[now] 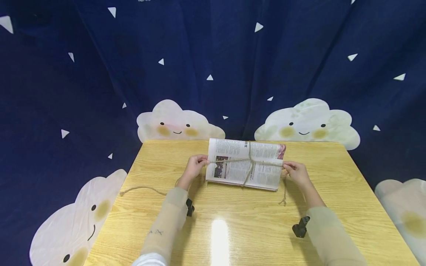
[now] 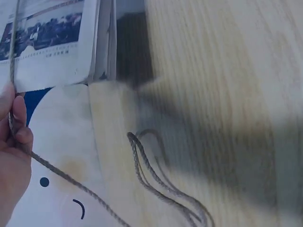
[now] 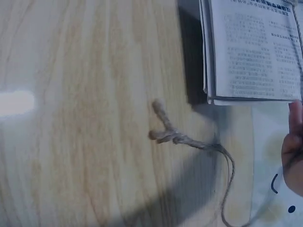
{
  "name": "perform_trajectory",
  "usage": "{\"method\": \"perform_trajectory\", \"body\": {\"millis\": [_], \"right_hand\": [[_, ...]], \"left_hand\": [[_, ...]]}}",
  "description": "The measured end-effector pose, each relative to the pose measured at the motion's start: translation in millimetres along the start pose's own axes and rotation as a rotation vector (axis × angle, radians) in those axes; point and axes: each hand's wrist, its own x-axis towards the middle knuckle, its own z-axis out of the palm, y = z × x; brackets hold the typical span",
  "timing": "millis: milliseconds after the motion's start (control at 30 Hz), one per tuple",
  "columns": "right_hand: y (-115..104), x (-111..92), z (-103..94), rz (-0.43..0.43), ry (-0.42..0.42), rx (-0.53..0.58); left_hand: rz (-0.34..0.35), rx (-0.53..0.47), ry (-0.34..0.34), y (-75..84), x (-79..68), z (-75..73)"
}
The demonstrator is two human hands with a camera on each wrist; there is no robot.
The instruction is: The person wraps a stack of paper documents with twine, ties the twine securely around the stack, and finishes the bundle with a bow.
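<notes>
The folded newspaper bundle point(image 1: 233, 169) sits in front of you by the worktop's point(image 1: 259, 221) far edge, between the two far corners, its upper side reaching that edge in the head view; whether it rests flat or is slightly raised, you can't tell from here. String point(image 1: 252, 160) runs over it both ways, the strands meeting at a crossing near the middle of the top face. Your left hand point(image 1: 194, 167) has thumb and fingers pinched together on the string at the bundle's left end, and your right hand point(image 1: 297, 173) pinches it likewise at the right end. Held from opposite ends, the lengthwise strand lies nearly straight over the paper, and that outward hold probably stops the crossing from slackening. Gripping both ends also likely guards against skewing the bundle. Past your left hand, one loose tail point(image 1: 143, 187) trails across the worktop almost to its left edge; below your right hand, the other tail point(image 3: 189, 142) drops toward the near side, its end knotted and forked. Both tails lie outside the bundle, which seems to leave the crossing unobstructed.
</notes>
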Motion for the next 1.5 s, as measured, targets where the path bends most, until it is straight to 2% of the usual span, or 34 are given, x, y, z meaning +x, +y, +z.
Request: {"method": "perform_trajectory", "body": {"millis": [100,200,300,367,433,600,667,733,867,967,1033,1100,1133,1167,1233,1300,1333,1367,1400,1500], "right_hand": [[-1,3,1.2,-0.028,-0.004,0.126],[0,5,2.5,-0.052,-0.013,0.230],[2,5,3.8,-0.096,0.000,0.249],[5,5,5.0,-0.125,0.022,0.238],[7,4,6.4,-0.154,0.061,0.169],[19,1,12.0,-0.247,0.131,0.051],[25,-1,15.4,-0.276,0.121,0.070],[31,-4,18.4,-0.269,0.105,0.059],[39,-12,24.6,-0.178,0.098,-0.029],[46,-15,29.1,-0.178,0.084,-0.113],[52,-16,32.1,-0.235,0.074,-0.168],[57,-16,34.7,-0.313,0.066,-0.215],[59,-16,35.9,-0.348,0.066,-0.246],[60,-16,36.9,-0.368,0.061,-0.265],[63,-16,38.3,-0.409,0.046,-0.306],[64,-16,39.4,-0.428,0.013,-0.347],[64,-16,39.8,-0.438,-0.006,-0.373],[63,-16,39.9,-0.441,-0.024,-0.397],[62,-16,40.1,-0.438,-0.043,-0.420],[59,-16,39.9,-0.422,-0.084,-0.476]], "left_hand": [[0.030,0.025,0.033,-11.6,8.0,0.9],[0.088,0.064,0.049,-24.4,13.2,1.1],[0.109,0.095,0.048,-25.0,12.1,0.6],[0.124,0.124,0.040,-27.2,11.3,0.8],[0.166,0.159,0.041,-31.0,9.4,0.7],[0.406,0.256,0.054,-50.1,3.5,2.1],[0.464,0.280,0.051,-57.3,-0.4,4.2],[0.492,0.316,0.047,-63.1,-5.5,6.4],[0.508,0.431,0.046,-73.9,-14.8,10.1],[0.492,0.521,0.032,-79.3,-19.6,12.4],[0.460,0.560,0.000,-81.5,-21.8,13.7],[0.396,0.593,-0.041,-82.9,-24.1,15.2],[0.349,0.600,-0.068,-83.2,-24.9,16.0],[0.273,0.579,-0.094,-83.5,-25.4,17.1],[0.095,0.500,-0.137,-83.4,-25.7,19.5],[-0.079,0.407,-0.143,-83.7,-25.3,22.0],[-0.116,0.412,-0.149,-84.2,-24.8,23.3],[-0.129,0.431,-0.157,-85.0,-24.1,24.5],[-0.107,0.474,-0.168,-86.1,-23.5,25.7],[0.050,0.686,-0.178,-90.4,-22.3,29.1]]}}
